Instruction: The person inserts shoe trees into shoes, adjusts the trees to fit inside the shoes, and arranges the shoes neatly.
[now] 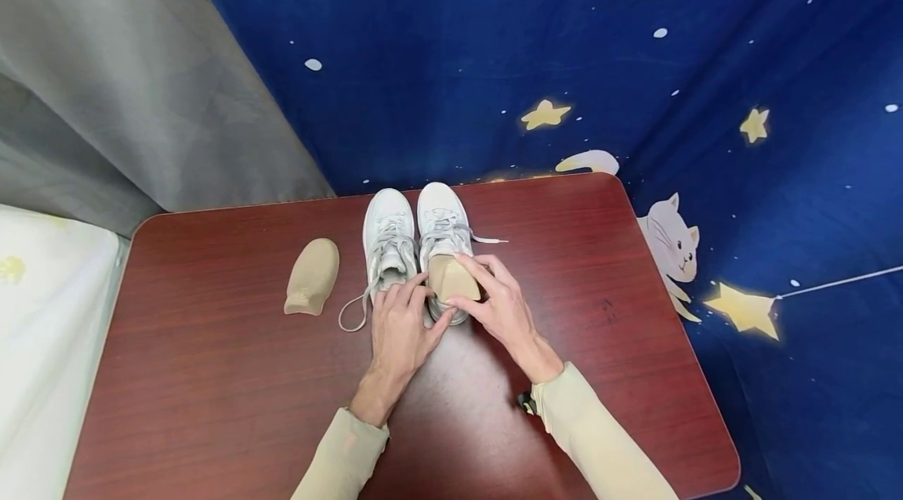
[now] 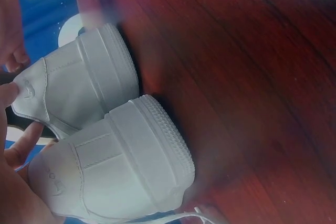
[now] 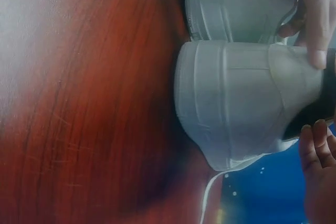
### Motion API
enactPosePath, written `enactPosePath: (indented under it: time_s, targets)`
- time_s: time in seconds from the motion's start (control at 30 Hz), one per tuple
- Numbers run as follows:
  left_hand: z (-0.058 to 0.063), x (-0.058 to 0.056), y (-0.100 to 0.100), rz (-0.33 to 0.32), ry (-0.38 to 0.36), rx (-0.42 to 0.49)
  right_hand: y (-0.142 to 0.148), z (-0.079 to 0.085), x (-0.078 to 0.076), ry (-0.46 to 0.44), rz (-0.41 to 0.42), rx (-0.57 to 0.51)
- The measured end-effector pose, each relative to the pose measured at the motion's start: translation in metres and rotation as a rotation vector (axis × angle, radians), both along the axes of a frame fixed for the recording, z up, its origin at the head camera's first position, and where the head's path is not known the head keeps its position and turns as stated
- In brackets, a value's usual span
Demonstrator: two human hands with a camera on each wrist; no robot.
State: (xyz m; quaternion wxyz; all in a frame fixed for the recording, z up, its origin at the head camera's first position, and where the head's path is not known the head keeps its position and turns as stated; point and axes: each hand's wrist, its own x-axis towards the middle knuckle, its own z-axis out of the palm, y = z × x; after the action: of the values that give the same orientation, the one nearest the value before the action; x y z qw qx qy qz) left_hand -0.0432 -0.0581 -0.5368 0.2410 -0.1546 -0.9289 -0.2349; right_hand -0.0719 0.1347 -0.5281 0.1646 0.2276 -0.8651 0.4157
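Observation:
Two white lace-up sneakers stand side by side, the left sneaker (image 1: 389, 233) and the right sneaker (image 1: 443, 211), toes pointing away from me. A beige insole (image 1: 455, 280) sits partly in the right sneaker's opening, its rear part raised above the collar; its underside (image 3: 310, 114) looks dark from the right wrist. My right hand (image 1: 499, 300) grips this insole's edge between thumb and fingers. With my left hand (image 1: 404, 331) I hold the right sneaker's heel collar, thumb on the heel tab and fingers at the inner side. A second beige insole (image 1: 312, 277) lies left of the shoes.
The shoes stand on a reddish-brown table (image 1: 233, 390) near its far edge. Loose white laces (image 1: 356, 320) trail beside the left sneaker, and another lace end (image 1: 490, 240) sticks out to the right. Blue starry curtain (image 1: 451, 53) and grey curtain (image 1: 176, 92) hang behind.

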Motion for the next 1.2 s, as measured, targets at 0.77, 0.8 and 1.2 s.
enactPosePath:
  time_s: [0.77,0.8,1.2]
  targets:
    - [-0.003,0.001,-0.002,0.011,0.053,0.106,0.005,-0.004,-0.004,-0.070,0.058,0.022]
    - [-0.003,0.001,-0.001,0.010,0.052,0.106,0.004,-0.004,-0.005,-0.074,0.055,0.021]
    - [-0.003,0.002,-0.001,0.024,0.036,0.107,-0.004,-0.003,-0.010,-0.107,-0.005,-0.021]
